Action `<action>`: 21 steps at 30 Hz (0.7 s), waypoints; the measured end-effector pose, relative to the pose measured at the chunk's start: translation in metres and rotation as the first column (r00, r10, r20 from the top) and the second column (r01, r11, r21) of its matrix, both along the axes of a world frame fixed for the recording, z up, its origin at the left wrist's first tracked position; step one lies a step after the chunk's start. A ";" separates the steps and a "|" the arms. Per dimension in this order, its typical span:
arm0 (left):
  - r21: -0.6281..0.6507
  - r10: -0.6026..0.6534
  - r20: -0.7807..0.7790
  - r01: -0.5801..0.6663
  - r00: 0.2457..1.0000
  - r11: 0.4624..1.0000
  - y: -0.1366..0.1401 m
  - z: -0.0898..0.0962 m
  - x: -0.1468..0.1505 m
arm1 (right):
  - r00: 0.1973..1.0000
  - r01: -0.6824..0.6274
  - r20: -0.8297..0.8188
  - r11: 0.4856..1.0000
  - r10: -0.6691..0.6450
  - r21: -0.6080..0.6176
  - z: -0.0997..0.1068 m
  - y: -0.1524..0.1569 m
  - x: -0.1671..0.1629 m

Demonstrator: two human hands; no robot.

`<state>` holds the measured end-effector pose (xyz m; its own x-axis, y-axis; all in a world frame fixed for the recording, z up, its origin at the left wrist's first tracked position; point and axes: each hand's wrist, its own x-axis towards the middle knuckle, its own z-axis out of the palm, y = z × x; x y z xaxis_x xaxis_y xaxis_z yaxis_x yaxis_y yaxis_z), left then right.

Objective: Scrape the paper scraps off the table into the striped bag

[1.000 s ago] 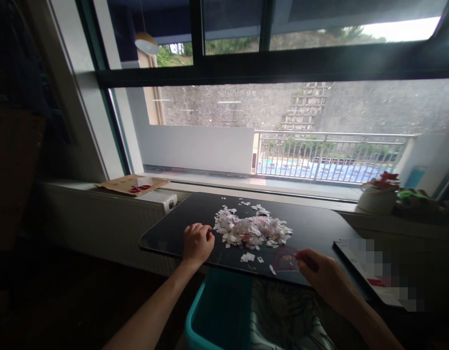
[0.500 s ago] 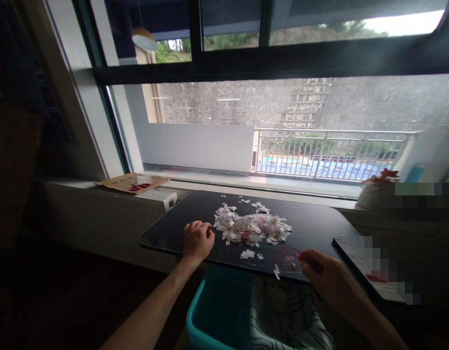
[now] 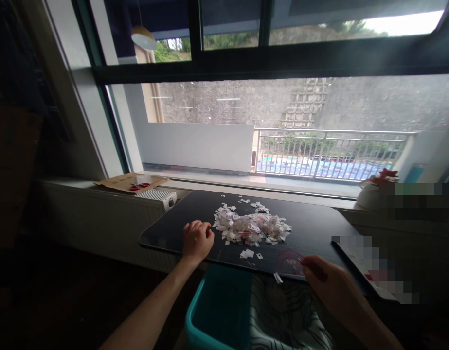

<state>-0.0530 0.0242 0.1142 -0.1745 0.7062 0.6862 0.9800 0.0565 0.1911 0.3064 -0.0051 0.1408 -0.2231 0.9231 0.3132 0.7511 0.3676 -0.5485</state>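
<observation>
"Head view: who's holding what?"

"Right hand [image 3: 324, 278] pinches one clear protractor [image 3: 289, 262] at the near edge of one black table [image 3: 319, 228]. Left hand [image 3: 198, 239] lies curled; whether it grips anything, I can't tell."

"Nearby?"

"One heap of paper scraps [image 3: 250, 228], one teal bin [image 3: 226, 301]."

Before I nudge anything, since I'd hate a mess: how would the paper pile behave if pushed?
The paper pile looks light, being thin scraps, so may scatter. Stray pieces beside it suggest it probably won't move as one. On the smooth-looking table, bits may slide easily.
</observation>
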 end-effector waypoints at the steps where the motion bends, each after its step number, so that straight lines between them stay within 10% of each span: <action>1: -0.001 -0.002 -0.001 0.002 1.000 1.000 0.000 0.000 0.000 | 1.000 0.000 -0.011 1.000 0.000 -0.003 -0.002 -0.001 0.001; 21: 0.018 0.007 -0.025 -0.006 1.000 1.000 0.000 -0.002 -0.003 | 0.836 -0.211 -0.528 0.976 0.151 -0.055 -0.019 0.070 -0.045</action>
<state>-0.0558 0.0238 0.1126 -0.1617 0.6927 0.7029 0.9840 0.0595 0.1678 0.2618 0.0649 0.1215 -0.2230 0.9166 0.3319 0.2725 0.3855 -0.8815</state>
